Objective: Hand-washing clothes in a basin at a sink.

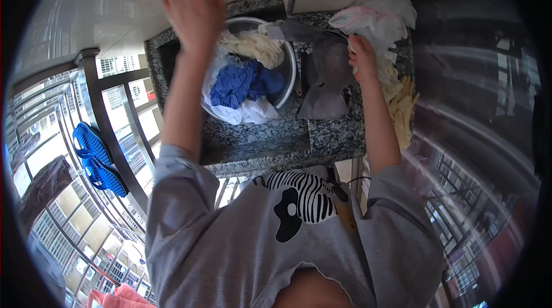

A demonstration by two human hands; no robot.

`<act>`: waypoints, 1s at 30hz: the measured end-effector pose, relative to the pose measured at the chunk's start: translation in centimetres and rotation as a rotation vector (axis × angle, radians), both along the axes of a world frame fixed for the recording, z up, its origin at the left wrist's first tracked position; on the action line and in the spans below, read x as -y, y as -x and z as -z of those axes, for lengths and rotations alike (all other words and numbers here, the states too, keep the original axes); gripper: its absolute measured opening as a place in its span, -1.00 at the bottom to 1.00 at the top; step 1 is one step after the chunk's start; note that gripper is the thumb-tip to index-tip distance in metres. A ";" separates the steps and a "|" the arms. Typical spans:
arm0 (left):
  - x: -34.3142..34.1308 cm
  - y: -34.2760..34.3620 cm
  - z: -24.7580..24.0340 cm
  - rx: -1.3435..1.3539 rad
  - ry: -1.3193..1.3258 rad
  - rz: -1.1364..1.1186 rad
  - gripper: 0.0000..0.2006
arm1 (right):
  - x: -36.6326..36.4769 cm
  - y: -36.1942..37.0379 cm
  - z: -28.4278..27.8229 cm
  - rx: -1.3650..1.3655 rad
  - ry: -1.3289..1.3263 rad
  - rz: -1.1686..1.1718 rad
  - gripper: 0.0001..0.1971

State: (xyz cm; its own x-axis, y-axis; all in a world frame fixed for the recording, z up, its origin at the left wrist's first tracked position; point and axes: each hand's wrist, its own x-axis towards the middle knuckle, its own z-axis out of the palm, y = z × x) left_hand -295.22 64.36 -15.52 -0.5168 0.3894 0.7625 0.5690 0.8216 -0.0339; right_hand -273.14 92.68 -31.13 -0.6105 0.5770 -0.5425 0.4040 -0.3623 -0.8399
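Right hand pinching grey cloth over speckled counter. Left hand raised near wall, blurred, loosely spread

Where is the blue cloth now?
In the head view, left of centre, the blue cloth lies in the metal basin, between cream cloth and white cloth.

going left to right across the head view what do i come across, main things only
blue slippers, left hand, blue cloth, grey cloth, right hand, yellow gloves
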 end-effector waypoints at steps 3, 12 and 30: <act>3.5 3.3 -2.3 0.198 0.176 0.135 -0.78 | -0.7 -2.2 -0.7 -0.112 0.348 0.095 -0.69; 7.4 1.7 -3.8 0.100 0.501 0.445 -0.87 | 4.6 -6.2 -2.0 0.111 -0.271 0.035 -0.70; -5.3 -26.0 16.4 1.460 -0.326 0.173 -0.78 | 3.4 2.6 3.4 -0.063 -1.300 -0.161 -0.83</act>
State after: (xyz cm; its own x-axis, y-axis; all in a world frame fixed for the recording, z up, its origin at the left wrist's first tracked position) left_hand -269.20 69.62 -31.88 -0.8435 0.4427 -0.3041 0.0285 0.6022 0.7978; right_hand -275.71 89.26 -34.58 -0.7248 0.5727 0.3830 0.3143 0.7695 -0.5559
